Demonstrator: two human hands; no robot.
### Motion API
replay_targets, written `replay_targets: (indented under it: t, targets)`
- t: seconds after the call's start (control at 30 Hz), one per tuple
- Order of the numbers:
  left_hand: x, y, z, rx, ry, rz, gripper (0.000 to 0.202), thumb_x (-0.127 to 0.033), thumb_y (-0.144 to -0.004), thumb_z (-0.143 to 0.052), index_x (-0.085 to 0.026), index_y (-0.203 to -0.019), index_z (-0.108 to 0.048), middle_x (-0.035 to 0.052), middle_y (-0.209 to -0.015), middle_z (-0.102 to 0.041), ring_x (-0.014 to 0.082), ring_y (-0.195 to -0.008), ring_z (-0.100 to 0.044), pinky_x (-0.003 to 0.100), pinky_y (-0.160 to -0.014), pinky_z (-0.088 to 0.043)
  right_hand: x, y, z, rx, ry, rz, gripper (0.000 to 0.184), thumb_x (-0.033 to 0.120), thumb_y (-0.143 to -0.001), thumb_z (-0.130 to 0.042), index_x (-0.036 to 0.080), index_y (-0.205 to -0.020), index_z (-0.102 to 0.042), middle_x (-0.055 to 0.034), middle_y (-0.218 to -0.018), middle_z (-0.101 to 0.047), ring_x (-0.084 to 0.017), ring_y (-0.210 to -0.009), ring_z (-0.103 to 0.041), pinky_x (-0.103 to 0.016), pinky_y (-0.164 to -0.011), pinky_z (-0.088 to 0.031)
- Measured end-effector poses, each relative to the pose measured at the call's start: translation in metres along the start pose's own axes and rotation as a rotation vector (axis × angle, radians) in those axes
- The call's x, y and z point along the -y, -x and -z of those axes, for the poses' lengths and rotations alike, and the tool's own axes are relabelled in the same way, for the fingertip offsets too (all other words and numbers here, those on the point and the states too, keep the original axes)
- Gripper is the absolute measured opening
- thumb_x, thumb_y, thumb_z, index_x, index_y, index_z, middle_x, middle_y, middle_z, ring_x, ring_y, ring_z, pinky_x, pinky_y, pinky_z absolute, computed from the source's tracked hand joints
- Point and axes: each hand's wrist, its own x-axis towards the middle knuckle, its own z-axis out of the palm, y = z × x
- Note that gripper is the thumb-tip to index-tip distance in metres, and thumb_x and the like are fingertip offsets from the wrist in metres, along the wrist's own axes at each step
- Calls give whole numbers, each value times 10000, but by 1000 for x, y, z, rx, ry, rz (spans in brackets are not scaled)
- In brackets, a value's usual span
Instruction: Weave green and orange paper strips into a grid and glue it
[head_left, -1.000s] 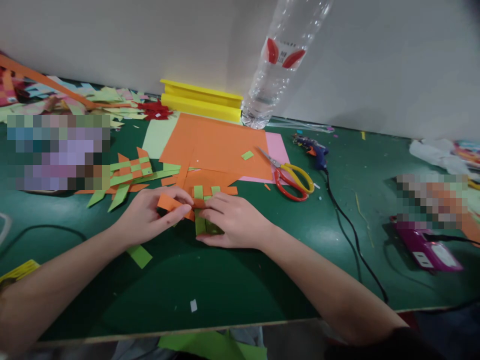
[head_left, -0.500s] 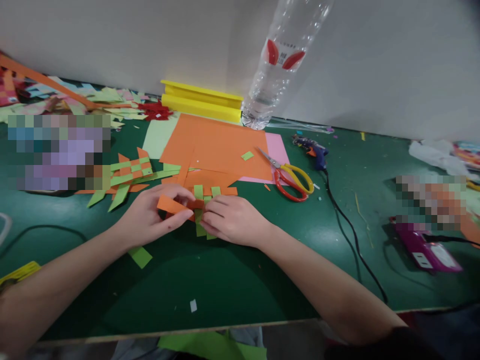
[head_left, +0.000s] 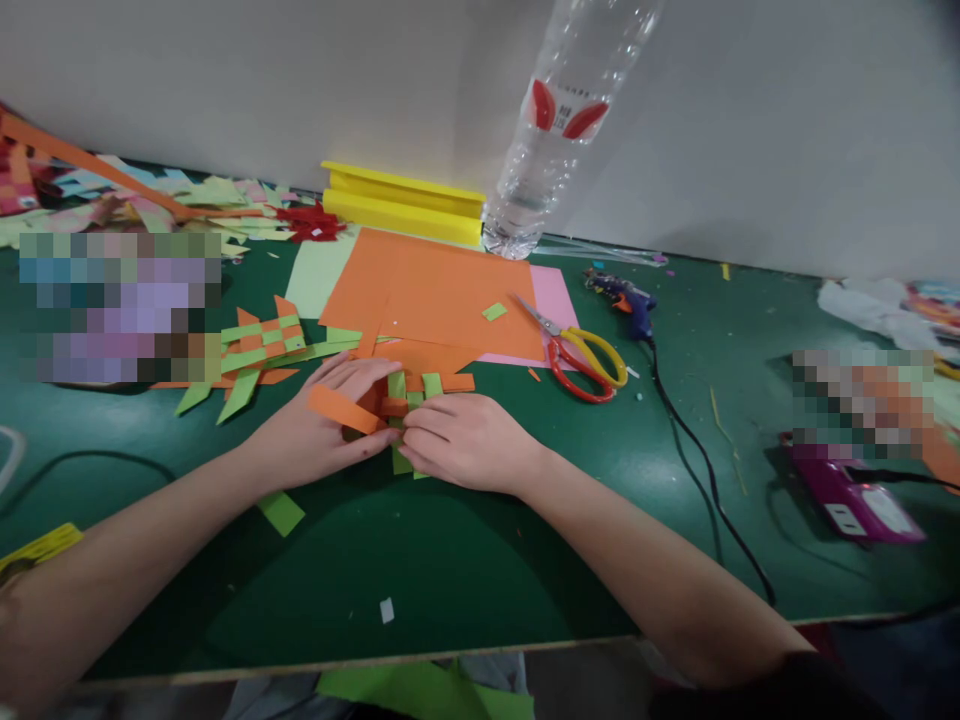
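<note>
A small weave of orange and green paper strips [head_left: 420,385] lies on the green table [head_left: 450,570] in front of me. My left hand [head_left: 311,440] reaches into it from the left, pinching a loose orange strip [head_left: 339,408] that sticks out over its fingers. My right hand [head_left: 465,440] rests on the weave's near right part. Its fingers are bent and pressed together on the strips, pinning them down and hiding the lower part of the weave.
Beyond the hands lie an orange sheet [head_left: 435,285], a pink sheet [head_left: 556,292], red-and-yellow scissors [head_left: 589,362], a glue gun [head_left: 628,300] with its cable [head_left: 705,470], a plastic bottle [head_left: 540,170] and a yellow block [head_left: 405,200]. Another weave [head_left: 262,340] lies left; a green strip [head_left: 279,512] nearer.
My left hand has stretched its fingers forward into the weave, carrying the orange strip a little up and right. My right hand has stayed pressed on the weave.
</note>
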Motion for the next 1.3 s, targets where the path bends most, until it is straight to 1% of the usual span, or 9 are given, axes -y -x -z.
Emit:
replay_targets:
  t: [0.2, 0.43, 0.67, 0.8, 0.87, 0.97, 1.07, 1.17, 1.3]
  targets:
    - [-4, -1, 3, 12, -6, 5, 495, -482, -919, -500, -223, -1335, -428, 129, -1324, -588, 320, -1261, -527, 600, -1130, -300, 0, 0, 2, -1, -7, -18, 323, 232, -990, -446, 158, -727, -618, -17, -729, -695, -117, -664, -617, -265, -612, -454]
    - [-2, -1, 3, 17, -6, -37, 412, -434, -933, -495, -212, -1280, -485, 122, -1324, -601, 303, -1278, -523, 577, -1137, -306, 0, 1, 1, 22, -23, -88, 313, 267, -1003, -427, 161, -778, -618, -3, -717, -682, -110, -628, -595, -255, -588, -428]
    - [-5, -2, 6, 31, 28, 4, 411, -465, -941, -455, -244, -1284, -506, 93, -1337, -604, 300, -1282, -517, 567, -1155, -291, -2, 4, 0, 13, -50, -167, 334, 268, -1022, -385, 152, -796, -604, -13, -749, -691, -101, -648, -597, -243, -571, -401]
    - [-5, -1, 8, -10, 27, -45, 414, -466, -935, -485, -270, -1299, -482, 97, -1333, -594, 309, -1260, -525, 565, -1097, -370, -3, 5, -2, 27, -110, -253, 340, 269, -1037, -340, 147, -856, -601, -21, -771, -695, -95, -642, -589, -233, -561, -379]
    - [-5, 0, 9, -56, 17, -69, 454, -487, -914, -525, -287, -1316, -460, 103, -1316, -589, 318, -1235, -530, 548, -1049, -416, -3, 6, -3, 36, -134, -296, 364, 282, -1046, -307, 151, -872, -598, -24, -765, -687, -95, -623, -577, -231, -552, -357]
    - [-6, 2, 11, -149, -3, -103, 499, -513, -884, -575, -277, -1306, -453, 106, -1206, -613, 309, -1140, -564, 505, -978, -456, -5, 7, -6, 44, -128, -351, 418, 322, -1053, -262, 155, -873, -601, -22, -710, -662, -98, -573, -543, -233, -536, -321]
    - [-10, 4, 14, -193, -20, -132, 527, -588, -849, -604, -249, -1226, -459, 58, -973, -643, 261, -933, -617, 471, -900, -473, -5, 8, -7, 81, -131, -421, 448, 352, -1053, -244, 156, -869, -602, -30, -696, -653, -103, -562, -527, -235, -541, -310]
    - [-13, 7, 16, -245, -32, -138, 487, -650, -865, -525, -239, -1123, -474, 25, -820, -618, 238, -819, -609, 440, -826, -487, -6, 7, -6, 122, -205, -490, 402, 334, -1050, -262, 158, -907, -594, -39, -752, -674, -107, -602, -551, -232, -558, -320]
    - [-11, 9, 13, -258, -61, -241, 284, -528, -925, -471, -256, -1003, -491, 3, -774, -636, 194, -714, -617, 405, -809, -493, -7, 5, -3, 144, -297, -534, 361, 314, -1043, -279, 163, -907, -578, -27, -776, -685, -109, -644, -582, -225, -579, -347]
